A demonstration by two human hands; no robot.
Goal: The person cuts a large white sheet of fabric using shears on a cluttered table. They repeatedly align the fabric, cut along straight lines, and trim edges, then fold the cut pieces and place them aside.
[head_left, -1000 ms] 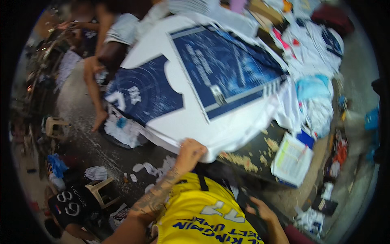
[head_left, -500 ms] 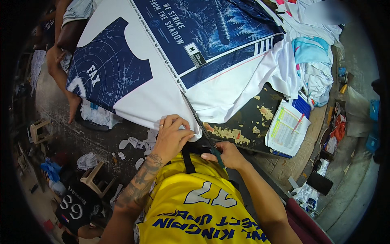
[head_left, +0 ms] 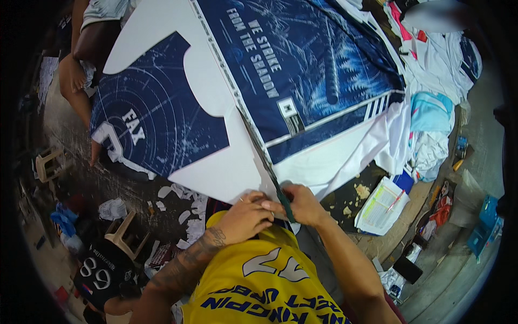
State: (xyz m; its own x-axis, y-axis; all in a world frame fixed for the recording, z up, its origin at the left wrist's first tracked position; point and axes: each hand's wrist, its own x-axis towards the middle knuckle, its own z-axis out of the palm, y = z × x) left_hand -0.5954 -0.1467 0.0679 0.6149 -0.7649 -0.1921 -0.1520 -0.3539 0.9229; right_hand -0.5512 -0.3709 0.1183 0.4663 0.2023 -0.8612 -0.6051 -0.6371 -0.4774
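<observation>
A large sheet of white fabric [head_left: 225, 181] with navy printed jersey pieces is spread over the table. My left hand [head_left: 243, 218] is closed on its near edge, fingers curled close beside my right thumb. My right hand [head_left: 306, 208] grips a pair of scissors [head_left: 285, 205] with dark blades and green handles. Pointing away from me, the blades lie in the fabric along the narrow printed strip [head_left: 218, 54] between the left navy piece [head_left: 167, 102] and the larger navy panel [head_left: 302, 70]. My fingers partly hide the handles.
Papers with a red pen [head_left: 382, 208] lie at the table's right corner. Piled fabric [head_left: 431, 119] stands beyond. Fabric scraps [head_left: 189, 210] and a plastic stool [head_left: 127, 235] are on the floor at left. Another person's leg [head_left: 75, 86] is at the far left; someone in a black shirt [head_left: 105, 275] is lower left.
The scissors have moved forward along the printed strip, deeper into the fabric. The sheet has come nearer me, and my left hand has shifted down and right, beside my right hand.
</observation>
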